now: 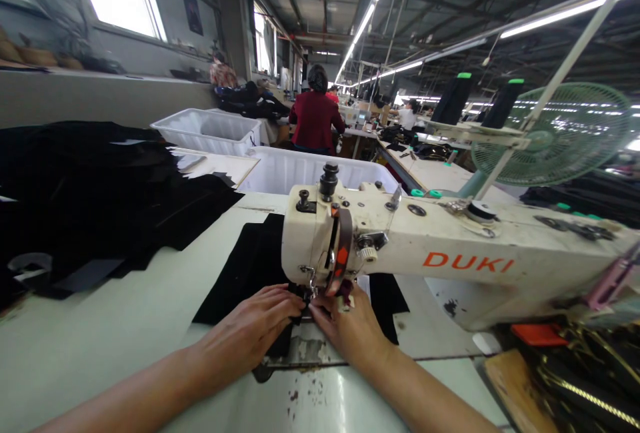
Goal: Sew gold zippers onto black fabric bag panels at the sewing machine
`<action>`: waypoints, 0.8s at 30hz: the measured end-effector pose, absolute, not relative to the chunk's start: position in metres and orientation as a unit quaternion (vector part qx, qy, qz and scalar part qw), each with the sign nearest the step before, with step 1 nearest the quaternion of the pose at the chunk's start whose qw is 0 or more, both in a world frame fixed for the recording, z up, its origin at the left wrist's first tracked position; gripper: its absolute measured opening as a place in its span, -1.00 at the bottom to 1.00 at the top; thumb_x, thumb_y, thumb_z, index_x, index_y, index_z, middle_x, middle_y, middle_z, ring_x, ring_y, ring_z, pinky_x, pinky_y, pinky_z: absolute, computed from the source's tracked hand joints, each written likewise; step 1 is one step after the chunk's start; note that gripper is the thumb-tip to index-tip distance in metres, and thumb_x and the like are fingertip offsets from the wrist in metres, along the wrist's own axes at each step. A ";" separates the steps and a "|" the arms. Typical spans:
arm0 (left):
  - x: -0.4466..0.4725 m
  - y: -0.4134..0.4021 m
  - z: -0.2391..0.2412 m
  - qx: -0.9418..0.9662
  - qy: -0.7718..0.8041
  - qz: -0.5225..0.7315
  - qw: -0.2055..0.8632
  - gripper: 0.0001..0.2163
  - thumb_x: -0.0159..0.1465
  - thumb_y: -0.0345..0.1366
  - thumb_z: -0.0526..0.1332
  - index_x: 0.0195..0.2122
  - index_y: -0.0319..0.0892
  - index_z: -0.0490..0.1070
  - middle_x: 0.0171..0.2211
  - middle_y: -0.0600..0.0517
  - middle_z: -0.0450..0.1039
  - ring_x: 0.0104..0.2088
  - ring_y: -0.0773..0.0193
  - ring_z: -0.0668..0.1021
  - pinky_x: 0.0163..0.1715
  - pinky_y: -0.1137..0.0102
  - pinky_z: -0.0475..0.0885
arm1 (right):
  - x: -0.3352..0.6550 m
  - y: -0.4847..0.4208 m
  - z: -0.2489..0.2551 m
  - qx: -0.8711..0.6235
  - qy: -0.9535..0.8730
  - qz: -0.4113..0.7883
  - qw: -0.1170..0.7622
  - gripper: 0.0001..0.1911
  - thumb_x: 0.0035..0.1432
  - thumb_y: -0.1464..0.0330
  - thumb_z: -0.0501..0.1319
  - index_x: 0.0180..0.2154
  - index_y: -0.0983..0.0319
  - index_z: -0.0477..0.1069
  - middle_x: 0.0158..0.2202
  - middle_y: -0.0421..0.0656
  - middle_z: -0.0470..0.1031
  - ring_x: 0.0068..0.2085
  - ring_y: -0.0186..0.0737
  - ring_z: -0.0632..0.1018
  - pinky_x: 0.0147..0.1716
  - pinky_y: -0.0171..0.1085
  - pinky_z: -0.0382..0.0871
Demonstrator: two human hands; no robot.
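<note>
A cream sewing machine [395, 233] with orange lettering stands on the pale table. Black fabric [240, 273] lies under its presser foot and spreads out on both sides of the needle. My left hand [267, 316] rests on the fabric just left of the foot, fingers stretched out flat over it. On the other side, my right hand [347, 326] is close by the needle, thumb and fingertips drawn together at the fabric's edge. The machine head partly hides those fingers, and the stitching point is hard to make out.
A large heap of black fabric pieces [100, 206] covers the table's left. White plastic bins [320, 170] stand behind the machine. Thread cones [453, 101] and a green fan [555, 133] are at right, gold zippers [590, 386] at lower right. A person in dark red [315, 120] sits ahead.
</note>
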State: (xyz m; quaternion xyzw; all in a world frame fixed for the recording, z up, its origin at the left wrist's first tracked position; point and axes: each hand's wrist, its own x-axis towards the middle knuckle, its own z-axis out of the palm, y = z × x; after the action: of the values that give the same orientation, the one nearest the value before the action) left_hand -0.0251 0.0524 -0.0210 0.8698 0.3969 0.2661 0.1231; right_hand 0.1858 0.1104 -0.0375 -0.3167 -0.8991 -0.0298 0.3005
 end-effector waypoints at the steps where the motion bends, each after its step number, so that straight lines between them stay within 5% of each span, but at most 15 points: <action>1: -0.025 0.052 -0.022 0.886 0.377 0.250 0.104 -0.74 0.37 -0.50 -0.01 -0.01 -0.16 0.36 -0.01 -0.03 0.49 0.08 0.25 0.47 0.18 0.33 0.29 | 0.186 0.110 -0.038 -0.317 -0.899 -0.032 0.300 -0.95 0.09 0.42 0.33 -0.33 0.20 0.50 -0.32 -0.13 0.55 -0.27 -0.09 0.53 -0.26 -0.20 0.41; 13: -0.024 0.044 -0.022 0.922 0.361 0.143 0.005 -0.49 0.22 -0.67 0.00 0.17 -0.20 0.22 0.16 -0.09 0.37 0.20 0.19 0.36 0.19 0.34 0.28 | 0.198 0.099 -0.041 -0.258 -0.916 -0.058 0.303 -0.78 0.25 0.46 0.20 -0.05 0.22 0.46 -0.17 -0.13 0.57 -0.15 -0.14 0.53 0.01 -0.16 0.38; 24: -0.023 0.044 -0.026 0.907 0.379 0.184 -0.008 -0.42 0.15 -0.69 -0.01 0.21 -0.25 0.19 0.15 -0.19 0.37 0.15 0.10 0.44 0.11 0.27 0.39 | 0.194 0.096 -0.042 -0.283 -0.901 -0.065 0.321 -0.80 0.28 0.46 0.17 -0.09 0.22 0.49 -0.16 -0.13 0.58 -0.12 -0.16 0.54 0.01 -0.16 0.40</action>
State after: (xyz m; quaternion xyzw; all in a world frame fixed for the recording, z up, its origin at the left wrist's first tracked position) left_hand -0.0233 0.0445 -0.0260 0.9070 0.3785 0.1843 -0.0079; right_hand 0.1940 0.0962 -0.0416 -0.2827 -0.9014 -0.0647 0.3214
